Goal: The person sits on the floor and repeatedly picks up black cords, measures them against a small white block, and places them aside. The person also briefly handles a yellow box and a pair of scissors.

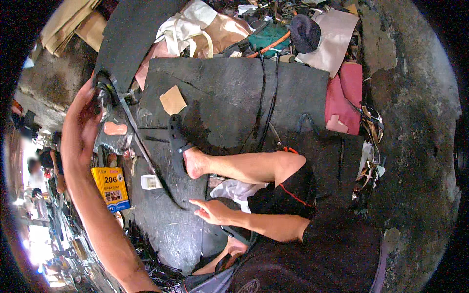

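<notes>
A long, narrow black strip (pixel 141 146) runs diagonally across the left side of the dark work surface. My left hand (pixel 91 110), at the far left on an outstretched arm, is closed around the strip's upper end; motion blur softens its fingers. The strip tapers and curves at its lower end, just left of my right hand (pixel 215 211). That hand holds nothing, with its index finger stretched out and its thumb apart, close to the strip's tip. My foot in a black sandal (pixel 177 141) rests on the dark boards beside the strip.
A tan square piece (pixel 173 100) and a white box-like item (pixel 151 182) lie on the dark sheet (pixel 220 88). A yellow box (pixel 110 188) stands at left. Sheet scraps and an orange-handled tool (pixel 273 44) are heaped at the back. Pink sheets (pixel 342 97) lie at right.
</notes>
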The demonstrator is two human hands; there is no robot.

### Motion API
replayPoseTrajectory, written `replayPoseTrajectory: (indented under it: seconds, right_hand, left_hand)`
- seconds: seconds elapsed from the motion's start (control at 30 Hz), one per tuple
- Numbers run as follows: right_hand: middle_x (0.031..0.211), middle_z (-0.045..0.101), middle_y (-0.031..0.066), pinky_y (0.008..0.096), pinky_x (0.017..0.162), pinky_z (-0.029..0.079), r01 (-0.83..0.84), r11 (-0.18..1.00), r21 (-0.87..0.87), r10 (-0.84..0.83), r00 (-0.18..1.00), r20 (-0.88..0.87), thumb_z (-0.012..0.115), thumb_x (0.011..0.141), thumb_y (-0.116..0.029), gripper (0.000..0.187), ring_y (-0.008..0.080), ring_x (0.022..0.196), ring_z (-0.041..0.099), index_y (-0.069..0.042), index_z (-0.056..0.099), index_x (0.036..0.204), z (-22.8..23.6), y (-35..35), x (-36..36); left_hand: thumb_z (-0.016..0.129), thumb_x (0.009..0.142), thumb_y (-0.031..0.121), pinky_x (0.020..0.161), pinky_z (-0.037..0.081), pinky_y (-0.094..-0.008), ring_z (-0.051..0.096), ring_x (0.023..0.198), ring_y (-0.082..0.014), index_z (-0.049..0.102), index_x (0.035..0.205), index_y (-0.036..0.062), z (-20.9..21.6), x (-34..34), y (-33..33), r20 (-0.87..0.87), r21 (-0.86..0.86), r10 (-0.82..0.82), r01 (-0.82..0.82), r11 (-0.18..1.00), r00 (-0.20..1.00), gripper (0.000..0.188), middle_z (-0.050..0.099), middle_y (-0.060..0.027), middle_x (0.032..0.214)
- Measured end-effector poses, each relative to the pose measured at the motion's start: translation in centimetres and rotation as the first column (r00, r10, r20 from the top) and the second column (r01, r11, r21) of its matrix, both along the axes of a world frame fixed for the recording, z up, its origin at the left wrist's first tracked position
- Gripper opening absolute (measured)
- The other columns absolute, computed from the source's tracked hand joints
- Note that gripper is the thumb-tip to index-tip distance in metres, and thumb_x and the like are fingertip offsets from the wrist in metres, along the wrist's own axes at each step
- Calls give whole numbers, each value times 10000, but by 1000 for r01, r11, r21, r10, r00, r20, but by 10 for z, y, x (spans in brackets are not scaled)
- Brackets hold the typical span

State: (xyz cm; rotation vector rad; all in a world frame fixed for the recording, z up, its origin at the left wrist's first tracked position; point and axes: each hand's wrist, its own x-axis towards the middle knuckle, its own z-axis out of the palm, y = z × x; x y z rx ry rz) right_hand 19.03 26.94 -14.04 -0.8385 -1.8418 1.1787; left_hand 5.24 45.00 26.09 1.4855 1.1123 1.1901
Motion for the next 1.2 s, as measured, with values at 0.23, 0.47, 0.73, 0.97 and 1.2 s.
replayPoseTrajectory:
  seconds: [0.23, 0.47, 0.73, 0.97, 1.2]
  right_hand:
    - [628, 573, 131, 416, 489, 460, 15, 998, -53, -17, 999, -32, 674, 918, -180, 613, 293, 517, 594, -135, 402, 1465, 14, 10, 3]
    - [716, 644, 171, 476, 546, 500, 59, 997, -56, -64, 994, -87, 668, 906, -173, 527, 370, 610, 644, -85, 460, 1382, 6, 13, 2]
    - [863, 677, 187, 494, 649, 554, 214, 972, 97, -167, 920, -355, 675, 853, -172, 339, 408, 724, 663, -44, 558, 1144, -34, 18, -33]
    - [777, 688, 175, 507, 617, 537, 15, 992, -123, -2, 994, 108, 631, 891, -201, 503, 382, 666, 670, -66, 474, 1349, -7, 15, 6]
    - [761, 677, 123, 407, 621, 505, -80, 984, -156, 98, 989, 114, 635, 956, -251, 491, 278, 671, 655, -76, 506, 1397, 6, 15, 8]
  left_hand:
    - [610, 969, 229, 918, 453, -267, 604, 1062, -160, 602, 1324, 102, -25, 134, 132, 165, 21, -96, 94, 995, 982, 377, 662, 13, 1176]
    - [628, 929, 304, 638, 382, -257, 494, 703, -104, 641, 919, 138, -202, 209, 162, 273, -86, -216, 248, 965, 937, 166, 555, 43, 775]
    - [650, 877, 293, 896, 529, -390, 699, 990, -329, 649, 1247, 58, -376, 172, 86, -702, -308, -162, -91, 947, 693, 438, 718, -203, 1068]
    - [644, 938, 111, 647, 495, -258, 579, 707, -86, 686, 1070, 19, -311, 58, -63, -405, -39, 284, -327, 944, 869, 166, 669, -18, 829]
    - [553, 933, 169, 693, 458, -279, 541, 738, -95, 622, 849, 13, -319, -69, -272, -408, -209, 656, -765, 610, 635, 191, 614, -18, 750]
